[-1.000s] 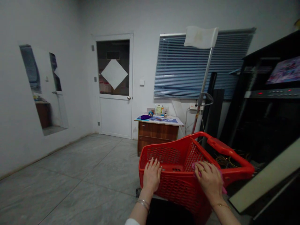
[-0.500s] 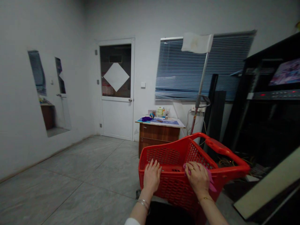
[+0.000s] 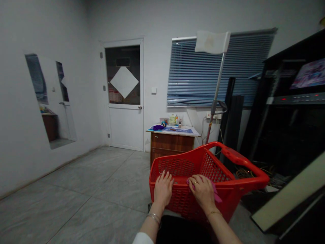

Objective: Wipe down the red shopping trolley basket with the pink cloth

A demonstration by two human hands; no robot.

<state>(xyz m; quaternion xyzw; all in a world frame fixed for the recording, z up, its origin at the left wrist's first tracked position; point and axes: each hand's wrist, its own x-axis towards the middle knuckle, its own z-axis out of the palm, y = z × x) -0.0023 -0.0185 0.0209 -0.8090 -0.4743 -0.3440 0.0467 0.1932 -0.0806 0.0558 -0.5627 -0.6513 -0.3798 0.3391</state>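
Note:
A red plastic shopping cart (image 3: pixel 233 191) with lattice sides stands close in front of me. My left hand (image 3: pixel 163 189) rests on its near rim, fingers stretched out and slightly apart. Further right along the same rim, my right hand (image 3: pixel 203 192) is closed on a pink cloth (image 3: pixel 217 196) and presses it against the edge. Part of the cloth hangs out beside the wrist; the rest is hidden beneath the palm. The cart's handle (image 3: pixel 247 166) rises on the right.
Behind the cart is a brown cabinet (image 3: pixel 172 142) with a purple cloth (image 3: pixel 158 127) and small bottles on top. A pole with a white flag (image 3: pixel 212 42) leans by the blinds. On the right stands a dark rack (image 3: pixel 286 135). A white door (image 3: pixel 126 128) is at the back.
My right hand has slid left along the rim with the pink cloth, closer to my left hand. The left hand stays on the rim. The view has shifted slightly.

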